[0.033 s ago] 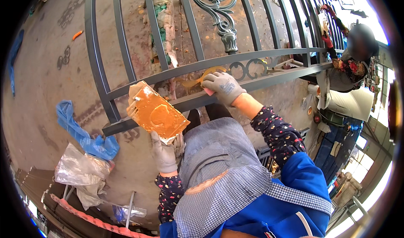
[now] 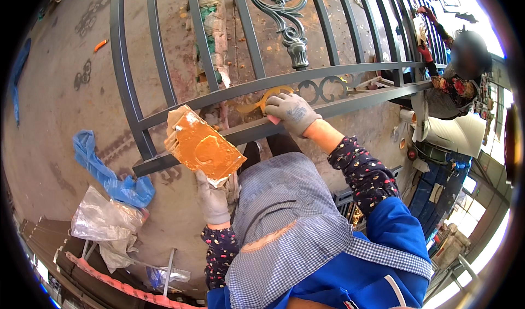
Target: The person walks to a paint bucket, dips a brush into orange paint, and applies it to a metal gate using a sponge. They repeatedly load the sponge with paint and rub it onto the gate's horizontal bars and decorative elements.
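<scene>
My left hand [image 2: 212, 199], in a grey work glove, grips the near edge of a folded piece of cardboard [image 2: 205, 148] smeared with gold-brown paint. The cardboard overlaps the lower rail at the left end of a dark metal railing [image 2: 322, 108]. My gloved right hand [image 2: 293, 114] is closed round a small pink sponge [image 2: 273, 119], mostly covered by the fingers. It rests by a gold-coloured scroll [image 2: 266, 98] set between the two lower rails. To the right of it sits a dark grey scroll [image 2: 322, 90] without gold.
Upright bars and a cast ornament [image 2: 298, 55] rise beyond the rails. At the far right another person [image 2: 451, 90] is at the same railing. Blue plastic [image 2: 117, 186] and clear plastic sheeting [image 2: 104, 216] lie at left. An orange-handled object [image 2: 100, 45] is on the floor.
My right hand has shifted very slightly to the right along the gold scroll. The left hand and the cardboard stay where they were.
</scene>
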Demonstrator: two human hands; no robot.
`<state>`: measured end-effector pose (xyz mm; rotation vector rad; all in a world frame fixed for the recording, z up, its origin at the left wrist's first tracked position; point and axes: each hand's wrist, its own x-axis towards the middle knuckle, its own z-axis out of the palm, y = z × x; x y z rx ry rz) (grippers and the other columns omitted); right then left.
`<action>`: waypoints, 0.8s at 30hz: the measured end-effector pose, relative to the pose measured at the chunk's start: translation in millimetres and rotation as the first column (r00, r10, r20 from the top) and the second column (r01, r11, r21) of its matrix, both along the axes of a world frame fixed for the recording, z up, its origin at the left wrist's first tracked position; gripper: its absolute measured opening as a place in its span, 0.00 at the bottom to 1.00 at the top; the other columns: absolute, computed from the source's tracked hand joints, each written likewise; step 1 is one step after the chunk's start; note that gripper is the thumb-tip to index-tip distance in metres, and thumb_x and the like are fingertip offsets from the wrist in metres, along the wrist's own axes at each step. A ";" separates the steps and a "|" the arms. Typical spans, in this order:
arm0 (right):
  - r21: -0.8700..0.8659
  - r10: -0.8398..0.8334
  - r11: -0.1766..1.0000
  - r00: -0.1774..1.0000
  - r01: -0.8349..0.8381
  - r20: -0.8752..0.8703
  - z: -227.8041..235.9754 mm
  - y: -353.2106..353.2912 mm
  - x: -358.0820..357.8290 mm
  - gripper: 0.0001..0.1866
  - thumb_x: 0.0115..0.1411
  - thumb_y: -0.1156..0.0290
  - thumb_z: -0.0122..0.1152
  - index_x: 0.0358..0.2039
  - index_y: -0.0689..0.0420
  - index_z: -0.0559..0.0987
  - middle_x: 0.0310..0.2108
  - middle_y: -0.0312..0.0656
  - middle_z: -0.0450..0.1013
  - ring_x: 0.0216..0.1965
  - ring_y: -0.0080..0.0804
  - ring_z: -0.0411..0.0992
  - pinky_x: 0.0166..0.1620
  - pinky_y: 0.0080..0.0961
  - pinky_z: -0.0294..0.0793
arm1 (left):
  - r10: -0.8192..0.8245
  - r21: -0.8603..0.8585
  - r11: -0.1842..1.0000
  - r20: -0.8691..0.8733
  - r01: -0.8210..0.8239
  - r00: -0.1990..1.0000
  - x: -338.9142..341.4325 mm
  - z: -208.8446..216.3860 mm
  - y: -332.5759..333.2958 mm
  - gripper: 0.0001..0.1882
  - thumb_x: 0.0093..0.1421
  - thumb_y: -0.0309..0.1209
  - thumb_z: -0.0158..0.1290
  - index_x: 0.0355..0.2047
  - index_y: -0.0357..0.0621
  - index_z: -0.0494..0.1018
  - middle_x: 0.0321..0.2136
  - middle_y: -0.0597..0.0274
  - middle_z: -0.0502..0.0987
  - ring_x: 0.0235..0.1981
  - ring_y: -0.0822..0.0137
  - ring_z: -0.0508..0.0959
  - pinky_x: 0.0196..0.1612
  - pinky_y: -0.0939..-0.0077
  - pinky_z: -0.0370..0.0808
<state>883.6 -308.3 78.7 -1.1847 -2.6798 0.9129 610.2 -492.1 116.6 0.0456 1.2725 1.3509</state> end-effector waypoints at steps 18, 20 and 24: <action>0.110 -0.097 0.991 0.979 0.078 0.178 6.0 19.7 62.2 0.11 0.55 0.71 0.63 0.39 0.49 0.78 0.44 0.38 0.73 0.48 0.41 0.74 0.48 0.36 0.75 | 0.027 0.064 0.997 0.054 -0.031 0.998 10.7 12.6 10.6 0.29 0.66 0.42 0.53 0.62 0.41 0.64 0.61 0.55 0.70 0.62 0.57 0.71 0.65 0.57 0.68; 0.082 -0.338 0.941 0.932 0.329 0.134 8.5 15.5 65.0 0.12 0.55 0.69 0.64 0.41 0.50 0.77 0.43 0.40 0.73 0.47 0.44 0.74 0.48 0.39 0.75 | 0.025 0.041 0.999 0.032 -0.027 0.999 8.9 8.5 8.8 0.29 0.65 0.42 0.54 0.62 0.41 0.63 0.61 0.54 0.69 0.61 0.56 0.72 0.64 0.56 0.70; 0.005 -0.511 0.860 0.860 0.511 0.005 -1.6 -1.0 42.0 0.16 0.54 0.67 0.66 0.44 0.52 0.75 0.42 0.44 0.73 0.45 0.51 0.75 0.47 0.44 0.75 | -0.031 0.080 0.996 -0.021 0.033 0.999 11.7 8.1 9.0 0.32 0.73 0.48 0.45 0.66 0.34 0.59 0.61 0.54 0.69 0.59 0.60 0.72 0.62 0.63 0.70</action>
